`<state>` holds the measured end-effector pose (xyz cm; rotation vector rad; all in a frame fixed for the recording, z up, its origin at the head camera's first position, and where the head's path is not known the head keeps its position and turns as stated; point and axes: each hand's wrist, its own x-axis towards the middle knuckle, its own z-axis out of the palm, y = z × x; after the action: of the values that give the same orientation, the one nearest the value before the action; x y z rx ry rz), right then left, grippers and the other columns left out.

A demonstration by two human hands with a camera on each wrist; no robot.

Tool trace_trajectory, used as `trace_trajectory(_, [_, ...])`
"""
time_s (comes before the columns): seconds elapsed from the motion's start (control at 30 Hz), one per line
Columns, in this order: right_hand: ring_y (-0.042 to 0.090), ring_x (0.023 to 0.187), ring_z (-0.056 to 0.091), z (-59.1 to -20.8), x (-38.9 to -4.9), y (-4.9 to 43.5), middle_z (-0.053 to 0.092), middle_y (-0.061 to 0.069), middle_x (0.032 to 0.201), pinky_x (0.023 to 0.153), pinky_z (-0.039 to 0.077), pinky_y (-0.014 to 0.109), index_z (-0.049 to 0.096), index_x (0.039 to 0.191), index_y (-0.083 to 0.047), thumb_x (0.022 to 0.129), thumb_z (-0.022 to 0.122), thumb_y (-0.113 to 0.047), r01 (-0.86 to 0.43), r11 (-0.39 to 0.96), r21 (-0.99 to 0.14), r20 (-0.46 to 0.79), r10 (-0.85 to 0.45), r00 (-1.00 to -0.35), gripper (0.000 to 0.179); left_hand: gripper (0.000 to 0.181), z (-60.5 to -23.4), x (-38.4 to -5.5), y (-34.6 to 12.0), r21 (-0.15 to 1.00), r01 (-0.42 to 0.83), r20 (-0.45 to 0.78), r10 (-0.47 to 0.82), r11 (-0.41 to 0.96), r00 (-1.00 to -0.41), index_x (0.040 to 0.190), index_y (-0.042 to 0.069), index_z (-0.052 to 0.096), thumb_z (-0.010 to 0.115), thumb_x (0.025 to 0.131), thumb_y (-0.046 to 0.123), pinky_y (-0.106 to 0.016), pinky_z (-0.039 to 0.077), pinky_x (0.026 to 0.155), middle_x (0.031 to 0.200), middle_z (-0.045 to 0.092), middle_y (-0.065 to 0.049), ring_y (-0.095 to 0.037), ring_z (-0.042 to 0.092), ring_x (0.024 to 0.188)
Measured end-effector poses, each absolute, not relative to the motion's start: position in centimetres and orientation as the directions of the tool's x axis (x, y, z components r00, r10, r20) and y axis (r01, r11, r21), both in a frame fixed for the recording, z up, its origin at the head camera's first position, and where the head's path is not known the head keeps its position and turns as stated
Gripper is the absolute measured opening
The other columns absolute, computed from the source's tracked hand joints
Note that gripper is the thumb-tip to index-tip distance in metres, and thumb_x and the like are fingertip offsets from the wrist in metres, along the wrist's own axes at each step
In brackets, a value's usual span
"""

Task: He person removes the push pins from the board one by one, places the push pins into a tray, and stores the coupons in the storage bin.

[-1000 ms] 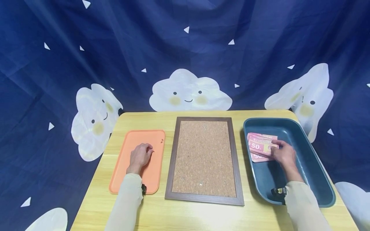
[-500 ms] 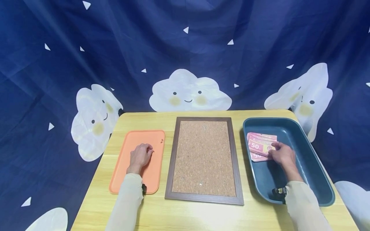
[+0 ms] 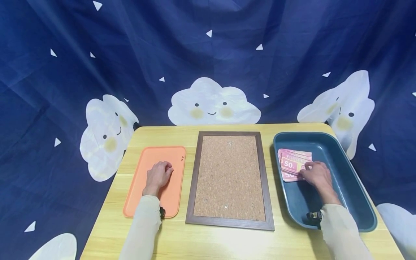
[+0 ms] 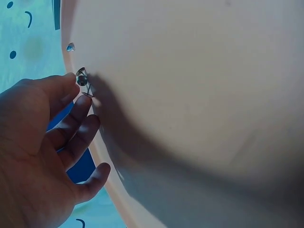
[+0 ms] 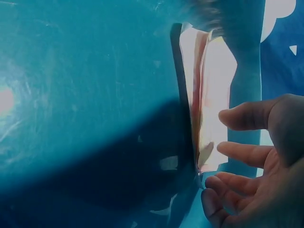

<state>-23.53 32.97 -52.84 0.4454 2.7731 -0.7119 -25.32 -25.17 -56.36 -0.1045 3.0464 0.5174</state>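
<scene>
In the head view, my left hand (image 3: 158, 177) hovers over the orange tray (image 3: 136, 202), palm down with curled fingers. The left wrist view shows metal thumbtacks (image 4: 82, 80) between its thumb and index fingertips. More tiny tacks (image 3: 182, 158) lie near the tray's far right corner. My right hand (image 3: 318, 177) is inside the dark teal bin (image 3: 354, 180), thumb and fingertips pinching the right end of pink paper coupons (image 3: 288, 165) printed "50". These coupons lie overlapping and fanned against the bin's left side. Glare washes out their surface in the right wrist view.
Between tray and bin lies a cork board (image 3: 230, 177) in a dark brown frame, with a few small shiny spots on its surface. All stand on a light wooden table (image 3: 217, 245). A blue curtain (image 3: 208, 54) with clouds hangs behind and beside it.
My right hand's fingers have shifted slightly left over the coupons, and the upper coupons have moved a little beneath them. The left hand has stayed in place.
</scene>
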Motion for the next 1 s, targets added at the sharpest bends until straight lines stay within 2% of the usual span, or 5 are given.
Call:
trace_trajectory(0.23, [0.053,0.126,0.031,-52.9,-23.3,32.9,0.036,0.037,0.137,0.103,0.028,0.062,0.048,0.133,0.006,0.088,0.051,-0.027,0.354,0.831,-0.428,-0.303,0.237,-0.923,0.055,0.027,-56.3,-25.2,-25.0,0.331,-0.074,-0.064,-0.056,0.941,-0.996,0.11,0.014,0.065,0.057,0.096,0.035,-0.055,0.042,0.082,0.107,0.064,-0.008,-0.032,0.058,0.104])
trace_trajectory(0.43, [0.058,0.124,0.03,-52.8,-23.4,32.8,0.033,0.04,0.138,0.101,0.028,0.065,0.035,0.143,0.005,0.091,0.052,-0.029,0.319,0.835,-0.448,-0.259,0.22,-0.94,0.065,0.035,-56.1,-25.1,-24.9,0.335,-0.069,-0.066,-0.049,0.94,-0.997,0.121,0.015,0.061,0.05,0.098,0.039,-0.058,0.041,0.087,0.12,0.061,-0.011,-0.035,0.054,0.113])
trace_trajectory(0.57, [0.061,0.124,0.028,-52.7,-23.5,32.5,0.029,0.041,0.14,0.1,0.027,0.068,0.022,0.149,0.001,0.092,0.054,-0.033,0.255,0.83,-0.496,-0.201,0.176,-0.964,0.074,0.042,-55.7,-25.0,-24.7,0.348,-0.059,-0.051,-0.044,0.936,-0.998,0.132,0.015,0.056,0.046,0.1,0.041,-0.06,0.038,0.093,0.133,0.055,-0.014,-0.037,0.048,0.123])
trace_trajectory(0.73, [0.064,0.126,0.025,-52.6,-23.6,32.3,0.025,0.041,0.144,0.101,0.024,0.07,0.012,0.153,-0.002,0.096,0.047,-0.044,0.216,0.831,-0.513,-0.177,0.144,-0.974,0.079,0.048,-55.2,-25.0,-24.4,0.356,-0.057,-0.045,-0.043,0.933,-0.998,0.14,0.017,0.049,0.043,0.1,0.043,-0.061,0.033,0.1,0.142,0.048,-0.015,-0.038,0.042,0.13])
trace_trajectory(1.0, [0.064,0.129,0.022,-52.3,-23.6,31.5,0.021,0.039,0.148,0.102,0.022,0.071,0.008,0.154,-0.005,0.099,0.04,-0.047,0.192,0.836,-0.513,-0.176,0.116,-0.977,0.077,0.055,-54.4,-25.1,-23.9,0.329,-0.046,-0.062,-0.027,0.943,-0.998,0.148,0.02,0.039,0.039,0.101,0.047,-0.063,0.023,0.107,0.154,0.035,-0.014,-0.039,0.033,0.137])
